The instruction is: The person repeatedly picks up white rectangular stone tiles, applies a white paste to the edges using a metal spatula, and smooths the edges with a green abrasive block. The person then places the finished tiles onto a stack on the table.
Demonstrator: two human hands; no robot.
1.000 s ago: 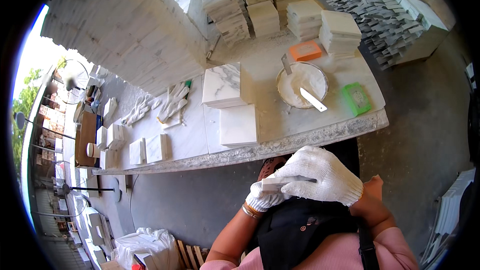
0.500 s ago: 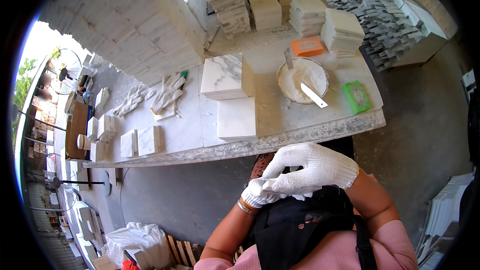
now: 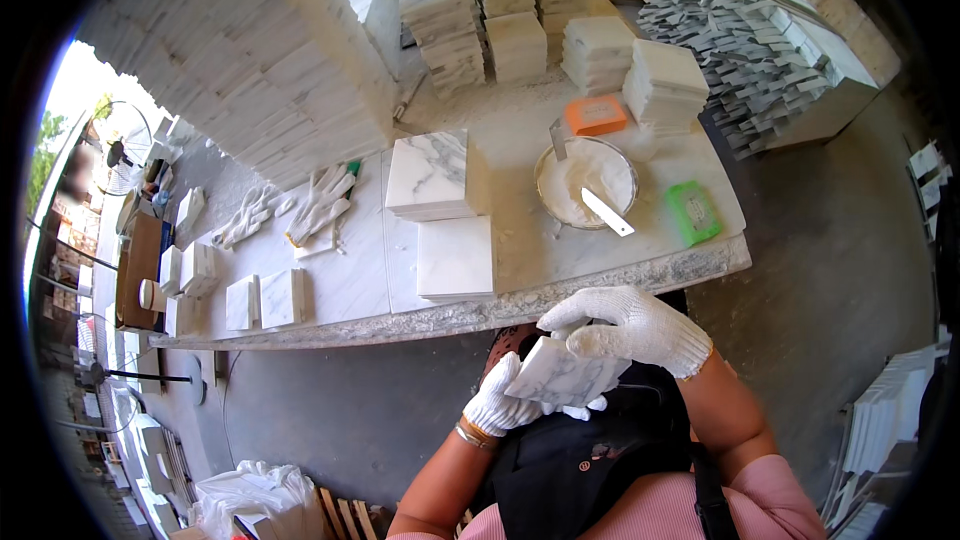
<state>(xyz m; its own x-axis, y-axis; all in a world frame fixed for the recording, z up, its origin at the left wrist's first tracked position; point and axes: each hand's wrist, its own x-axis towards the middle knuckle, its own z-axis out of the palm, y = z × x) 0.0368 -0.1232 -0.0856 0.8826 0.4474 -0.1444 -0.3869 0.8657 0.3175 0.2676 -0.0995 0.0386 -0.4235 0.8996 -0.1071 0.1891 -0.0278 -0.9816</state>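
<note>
A square white marble tile with grey veins is tilted over my lap, its broad face showing. My left hand grips its left edge, with fingertips showing underneath. My right hand closes over its upper right edge, thumb on the face. Both hands wear white knitted gloves. On the marble-topped table ahead are a plain white tile stack and a taller veined stack. Right of them, a round bowl contains white paste, with a white-handled putty knife and a metal scraper in it.
A green packet and an orange packet lie beside the bowl. Spare gloves and small tile stacks are on the left. Tall tile piles rise behind. A plastic-wrapped bundle sits on the floor.
The tile, earlier seen nearly edge-on between my hands, now has its veined face turned up into view. My right hand has shifted to its upper edge.
</note>
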